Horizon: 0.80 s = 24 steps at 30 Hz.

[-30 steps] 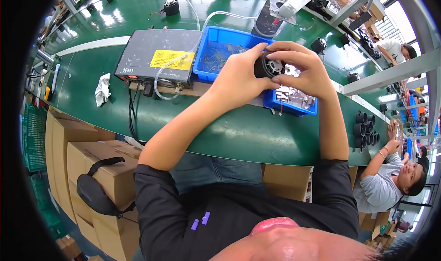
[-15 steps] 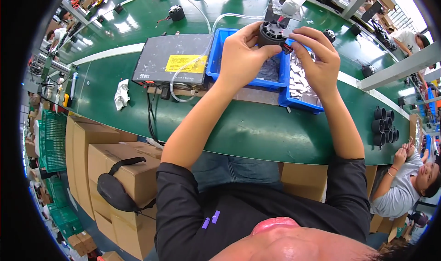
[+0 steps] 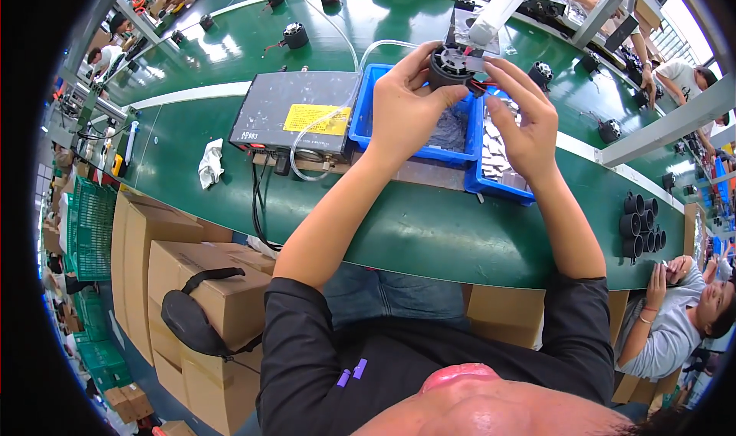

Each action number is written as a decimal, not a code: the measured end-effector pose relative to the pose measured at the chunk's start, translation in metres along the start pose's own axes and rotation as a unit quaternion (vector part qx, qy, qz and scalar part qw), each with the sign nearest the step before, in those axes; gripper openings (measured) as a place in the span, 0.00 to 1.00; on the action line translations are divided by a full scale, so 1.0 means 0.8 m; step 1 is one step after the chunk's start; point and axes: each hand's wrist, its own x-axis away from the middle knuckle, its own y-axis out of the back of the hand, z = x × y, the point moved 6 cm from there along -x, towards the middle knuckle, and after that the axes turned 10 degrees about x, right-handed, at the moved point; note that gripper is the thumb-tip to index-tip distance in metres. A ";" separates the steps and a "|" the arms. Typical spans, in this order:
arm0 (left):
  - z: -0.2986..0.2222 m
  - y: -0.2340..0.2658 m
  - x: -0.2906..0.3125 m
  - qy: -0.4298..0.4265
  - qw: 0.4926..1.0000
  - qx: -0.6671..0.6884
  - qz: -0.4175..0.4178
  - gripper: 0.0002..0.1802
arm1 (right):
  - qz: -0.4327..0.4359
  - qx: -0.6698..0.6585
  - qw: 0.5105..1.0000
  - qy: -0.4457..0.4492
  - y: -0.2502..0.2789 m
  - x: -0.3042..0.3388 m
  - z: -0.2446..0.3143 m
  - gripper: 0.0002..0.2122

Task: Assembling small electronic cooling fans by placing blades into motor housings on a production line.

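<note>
Left hand (image 3: 410,102) is wrapping firmly round the motor (image 3: 451,69) | right hand (image 3: 525,121) is part-curling, fingertips meeting the tab (image 3: 474,65) at the motor's right edge; whether it is gripping, I cannot tell | motor is hovering above the blue tray (image 3: 429,151), grey box (image 3: 268,106) sitting left.

The left grip (image 3: 405,115) hides the 8 o'clock side of the motor (image 3: 449,65) and part of the larger blue bin (image 3: 448,155); the right grip (image 3: 529,121) partly covers the white pieces (image 3: 493,146). The motor's wires (image 3: 479,88) are too small to trace. At 1 o'clock the top edge cuts off a white tube (image 3: 502,10); at 4 o'clock the rim crops a co-worker (image 3: 663,338).
</note>
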 end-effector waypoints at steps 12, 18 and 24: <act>-0.020 0.026 0.003 -0.121 0.983 -0.116 -0.072 0.39 | 0.108 -0.065 0.989 -0.073 -0.013 -0.009 -0.021 0.20; -0.031 0.025 0.036 -0.235 0.960 -0.132 -0.077 0.41 | 0.343 0.244 0.902 -0.094 0.005 0.004 -0.059 0.13; 0.010 -0.018 0.066 -0.026 0.997 -0.056 0.035 0.43 | 0.485 0.301 0.815 -0.099 0.004 0.014 -0.087 0.09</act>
